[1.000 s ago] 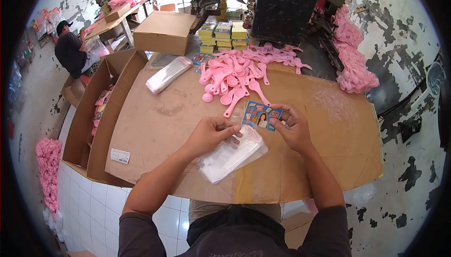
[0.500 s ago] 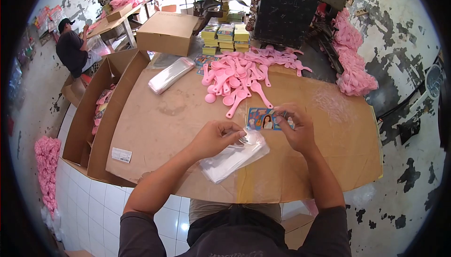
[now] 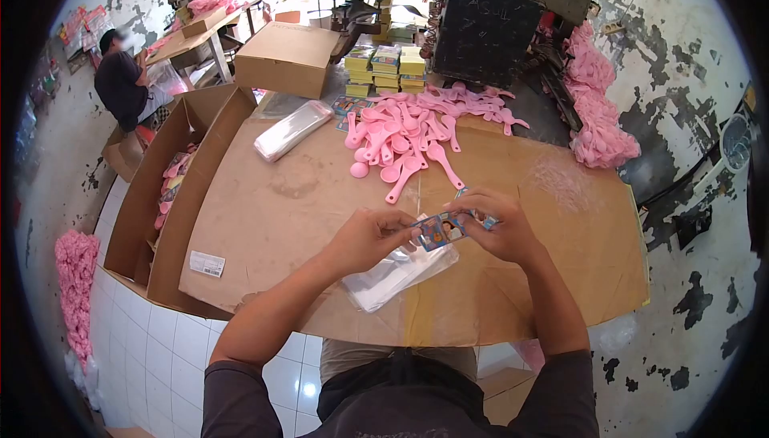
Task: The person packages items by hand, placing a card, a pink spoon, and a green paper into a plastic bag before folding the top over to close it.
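My right hand [image 3: 503,226] grips a printed blue card [image 3: 441,233] with small pictures on it, and the card looks curved. Its left end reaches the fingertips of my left hand [image 3: 370,236], which are pinched together at the top of a clear plastic bag. Below both hands, a stack of clear plastic bags [image 3: 384,280] lies slanted on the cardboard tabletop [image 3: 264,226]. Just beyond the card is a heap of pink plastic spoons [image 3: 400,138], some with handles pointing toward me.
Another bundle of clear bags [image 3: 294,130] lies at the left, near a closed carton [image 3: 284,58]. Stacked cards [image 3: 384,62] stand behind the spoons, beside a black machine box [image 3: 485,26]. An open carton [image 3: 192,214] borders the table's left edge. A person [image 3: 122,82] sits further back.
My right hand has brought the card left and down, from flat beyond the bags to my left fingertips, and the card now curves. My left hand has stayed nearly in place.
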{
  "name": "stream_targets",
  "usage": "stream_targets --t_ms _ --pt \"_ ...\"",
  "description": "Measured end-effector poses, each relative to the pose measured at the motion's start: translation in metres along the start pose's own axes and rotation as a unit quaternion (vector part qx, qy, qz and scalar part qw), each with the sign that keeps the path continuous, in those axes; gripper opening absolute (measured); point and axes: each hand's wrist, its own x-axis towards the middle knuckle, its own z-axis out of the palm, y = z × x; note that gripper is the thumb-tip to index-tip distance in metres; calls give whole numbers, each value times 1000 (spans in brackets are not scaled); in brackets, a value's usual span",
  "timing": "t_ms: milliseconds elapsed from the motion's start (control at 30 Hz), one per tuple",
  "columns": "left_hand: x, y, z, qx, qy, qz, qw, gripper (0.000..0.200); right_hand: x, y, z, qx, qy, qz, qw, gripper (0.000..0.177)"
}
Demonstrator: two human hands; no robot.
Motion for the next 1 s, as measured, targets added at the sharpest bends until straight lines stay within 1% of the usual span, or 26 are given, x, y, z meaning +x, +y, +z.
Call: stream_targets --t_ms 33,100,133,200,233,300,333,400,467,500,533,567,600,633,733,833,933,1000 --pt "-1 5 0 21 -1 3 1000 24 4 -5 2 -3 -17 -2 1000 29" --pt "-4 12 1 61 -3 7 998 24 5 -10 12 35 33 55 997 26" --pt "-3 7 2 15 1 12 1000 23 5 -11 17 55 57 82 993 25" --pt "2 -9 4 -77 13 25 997 23 8 1 33 127 105 107 981 23" --pt "3 -14 5 -93 26 30 995 23 9 5 37 162 129 119 971 23" --pt "6 -19 4 -124 51 41 990 23 11 6 37 138 40 88 986 21" --pt "6 -19 2 -105 49 22 993 23 13 7 36 125 -5 73 989 21" --pt "5 -18 -4 -66 45 -16 997 22 21 38 38 237 -33 80 968 25" --pt "4 -9 -5 -90 66 -17 994 23 35 64 37 168 -12 137 976 28" --pt "3 -5 -5 -101 75 -17 992 23 44 72 34 40 24 186 981 29" --pt "3 -5 -5 -117 79 -15 990 24 48 79 34 -89 61 230 967 31" --pt "4 -5 -5 -131 82 -12 988 25 45 94 36 -176 51 193 964 29" --pt "4 -6 -6 -145 86 -9 986 25 40 114 40 -261 41 154 952 29" --pt "6 -8 -8 -142 87 -8 986 26 41 118 41 -344 31 114 932 28" --pt "8 -14 -11 -152 94 -5 984 26 45 115 39 -180 28 246 952 25" --pt "7 -11 -11 -181 104 -4 978 27 48 88 24 27 77 260 962 22" --pt "8 -9 -10 -182 106 -8 978 27 43 43 -1 50 -4 96 994 20" --pt "8 -10 -8 -184 106 -5 977 28 40 25 -5 65 -18 75 995 20"
